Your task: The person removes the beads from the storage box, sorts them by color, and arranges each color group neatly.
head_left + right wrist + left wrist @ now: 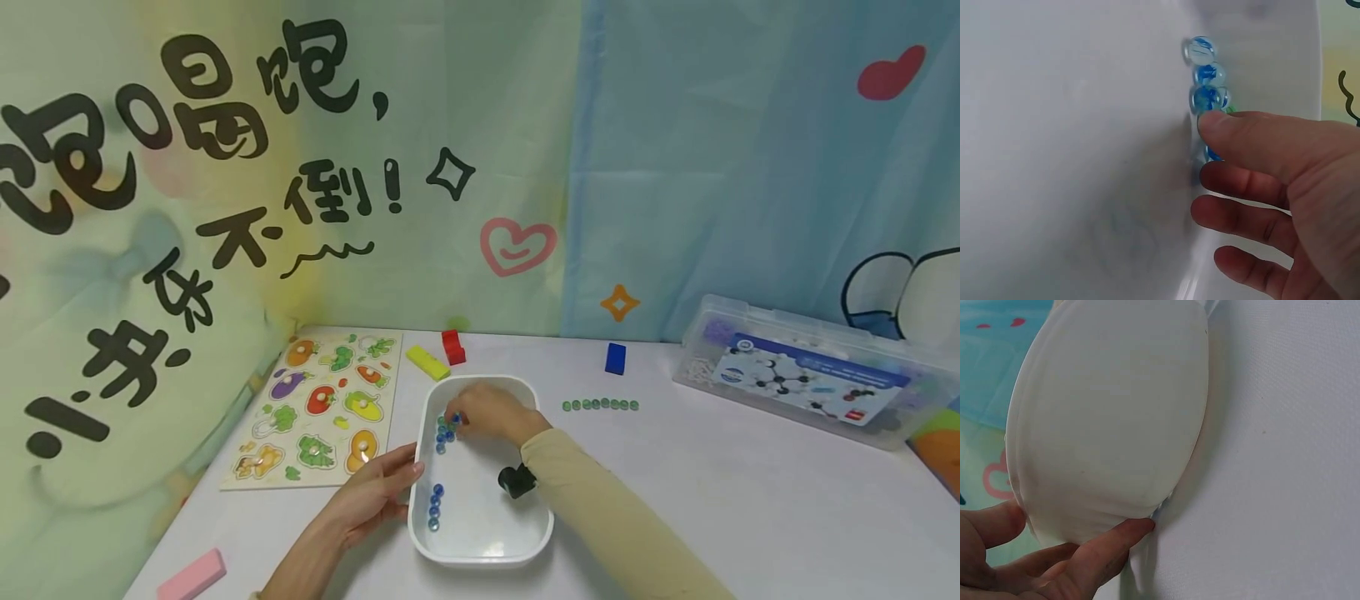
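A white plastic tray (487, 533) stands on the table, with glass marbles along its left side. My left hand (375, 490) holds the tray's left wall; in the left wrist view the thumb (1004, 524) is at the rim and the fingers lie along the lower edge. Inside the tray, my right hand (491, 410) reaches to the upper left cluster of blue and green marbles (441, 437). Its thumb and index finger pinch a blue marble (1212, 154), mostly hidden by the thumb. Several blue marbles (435, 510) line up lower along the same wall.
Right of the tray, green marbles (600, 404) form a row. A vegetable puzzle board (337, 442) lies to the left. Blocks are scattered around: yellow (428, 363), red (453, 347), blue (615, 359), pink (192, 575). A clear lidded box (810, 375) sits at the back right.
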The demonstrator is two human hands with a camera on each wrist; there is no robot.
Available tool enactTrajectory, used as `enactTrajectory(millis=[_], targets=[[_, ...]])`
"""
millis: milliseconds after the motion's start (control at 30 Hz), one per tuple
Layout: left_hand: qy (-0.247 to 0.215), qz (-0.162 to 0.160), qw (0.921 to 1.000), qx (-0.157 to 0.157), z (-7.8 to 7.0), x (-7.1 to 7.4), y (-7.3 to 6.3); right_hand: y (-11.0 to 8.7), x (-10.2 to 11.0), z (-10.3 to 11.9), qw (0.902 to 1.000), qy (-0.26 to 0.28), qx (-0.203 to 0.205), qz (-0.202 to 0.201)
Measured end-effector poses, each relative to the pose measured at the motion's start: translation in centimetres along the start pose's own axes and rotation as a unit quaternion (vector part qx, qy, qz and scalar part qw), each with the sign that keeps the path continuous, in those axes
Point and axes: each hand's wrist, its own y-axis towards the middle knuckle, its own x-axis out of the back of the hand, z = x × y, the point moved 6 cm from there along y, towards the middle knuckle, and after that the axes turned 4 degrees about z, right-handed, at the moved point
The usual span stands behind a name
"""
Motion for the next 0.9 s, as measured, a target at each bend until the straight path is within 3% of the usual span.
enactTrajectory(millis=[333,500,700,900], targets=[[0.007,-0.002,1.0,0.002,0.0,-0.1,0.1,-0.4,-0.3,-0.2,0.9998,0.002,-0.019,0.005],[0.009,-0.003,1.0,0.004,0.0,0.0,0.0,-0.5,0.3,-0.2,0.9999,0.012,-0.007,-0.005],[0.014,-0.015,0.9997,0.012,0.1,0.1,0.0,-1.8,3.1,-0.5,0.9981,0.056,0.008,-0.025],[0.016,-0.018,0.9996,0.017,0.1,0.1,0.0,-5.5,6.9,-3.0,0.992,0.095,0.014,-0.082]])
